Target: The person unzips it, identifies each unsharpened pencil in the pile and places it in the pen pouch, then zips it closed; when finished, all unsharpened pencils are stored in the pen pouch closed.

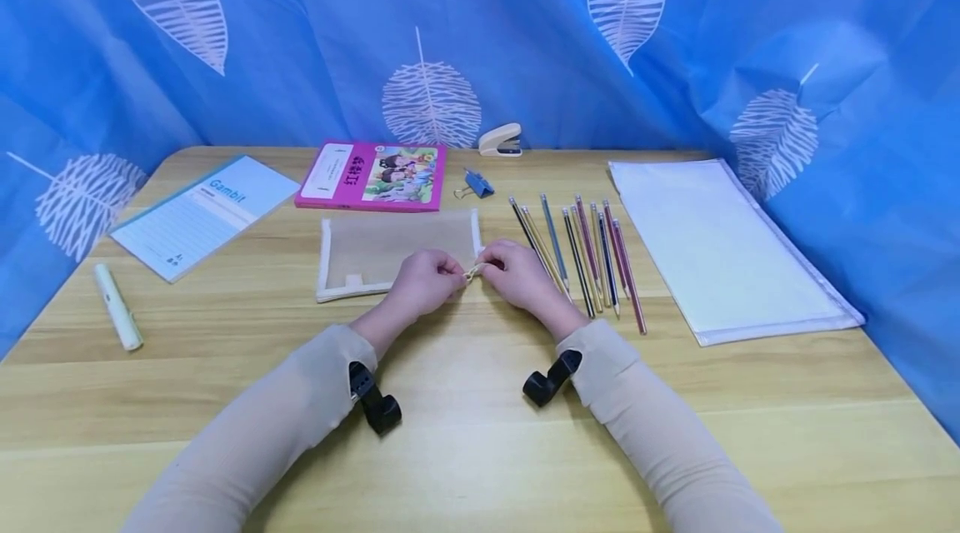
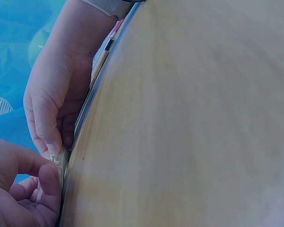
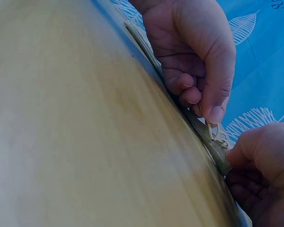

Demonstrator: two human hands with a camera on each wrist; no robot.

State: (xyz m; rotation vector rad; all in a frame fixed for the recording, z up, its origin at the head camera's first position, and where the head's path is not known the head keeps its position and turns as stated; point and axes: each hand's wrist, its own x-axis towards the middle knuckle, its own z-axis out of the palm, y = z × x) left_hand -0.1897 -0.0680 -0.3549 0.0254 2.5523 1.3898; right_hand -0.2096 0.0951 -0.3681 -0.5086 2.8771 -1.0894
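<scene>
A mesh zip pouch (image 1: 397,246) with white edging lies flat on the table, in front of both hands. From its near right corner comes a thin pale cord (image 1: 472,271), looped and knotted in the right wrist view. My left hand (image 1: 429,279) pinches the loop of this cord (image 3: 217,132) between thumb and finger. Close beside it, my right hand (image 1: 519,276) pinches the cord near its knot, by the pouch's edge. The right fingertips partly hide what lies between them.
Several pencils (image 1: 588,258) lie right of the hands, with white sheets (image 1: 738,246) beyond. Behind the pouch are a pink book (image 1: 371,175), a blue binder clip (image 1: 478,183) and a stapler (image 1: 500,141). A notebook (image 1: 202,216) and pale green pen (image 1: 117,306) lie left.
</scene>
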